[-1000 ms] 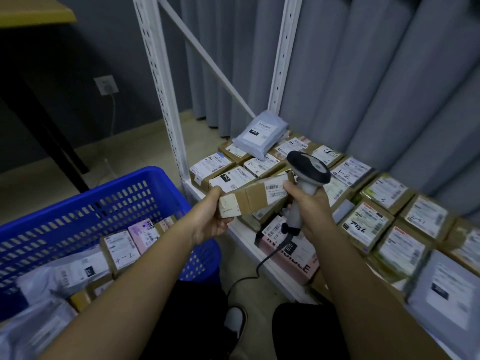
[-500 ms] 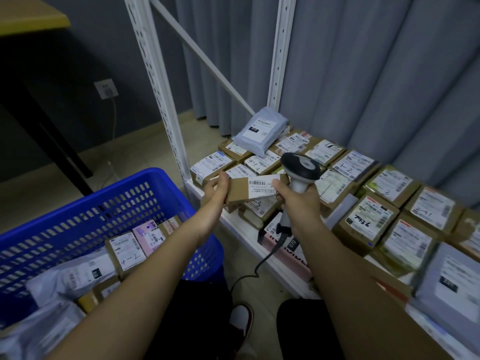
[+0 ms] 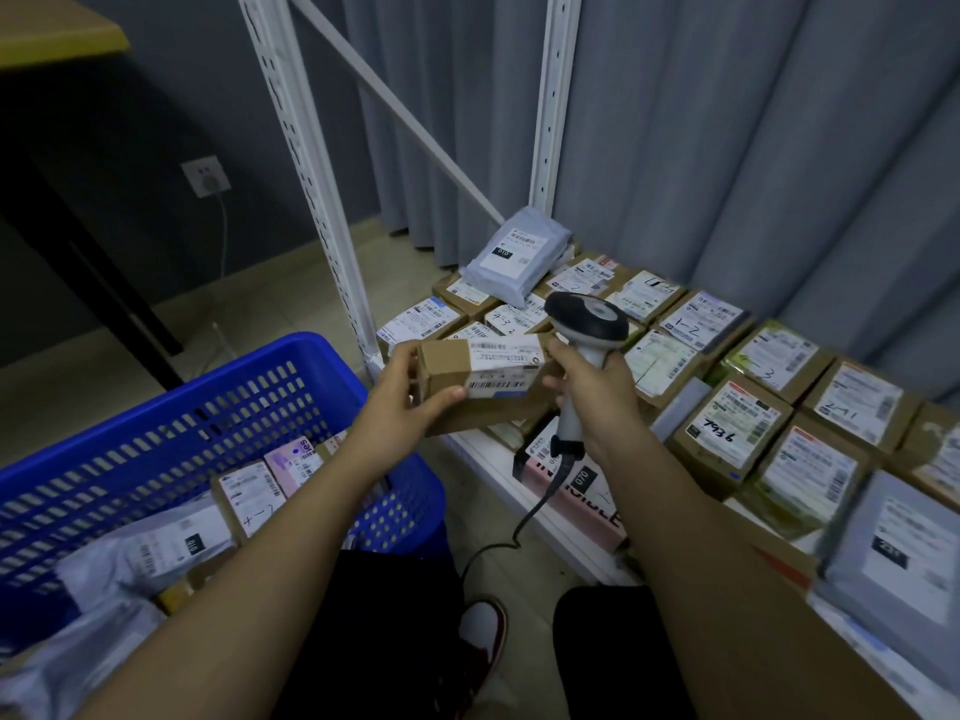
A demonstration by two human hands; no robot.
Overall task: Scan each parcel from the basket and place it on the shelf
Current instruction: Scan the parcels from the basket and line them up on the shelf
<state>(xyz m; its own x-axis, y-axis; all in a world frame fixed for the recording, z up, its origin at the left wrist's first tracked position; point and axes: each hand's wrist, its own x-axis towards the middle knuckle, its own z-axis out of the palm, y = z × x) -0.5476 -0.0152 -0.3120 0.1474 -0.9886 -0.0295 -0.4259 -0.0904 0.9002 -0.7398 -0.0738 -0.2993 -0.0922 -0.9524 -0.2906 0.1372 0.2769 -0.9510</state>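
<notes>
Left hand (image 3: pixel 402 392): we are gripping a small brown parcel (image 3: pixel 483 374) by its left end, thumb under the lower edge, fingers curled over the top.
Right hand (image 3: pixel 584 389): we are gripping the handle of a corded scanner (image 3: pixel 587 324), fingers wrapped round it; the fingertips are also touching the parcel's right end.
Parcel: we are holding it at the centre of the frame, above the front edge of the shelf (image 3: pixel 498 454), with its white barcode label facing us.
Scanner: its dark head is sitting just above the parcel's right end, and its cable is hanging toward the floor.
Basket (image 3: pixel 171 407): we are seeing it at lower left, blue and slotted, holding boxes and grey mailer bags.
Shelf load: labelled cartons are lying in rows across the right of the frame, 1 marked 7936 (image 3: pixel 727 431), with a grey mailer bag (image 3: pixel 514 254) on top at the back.
</notes>
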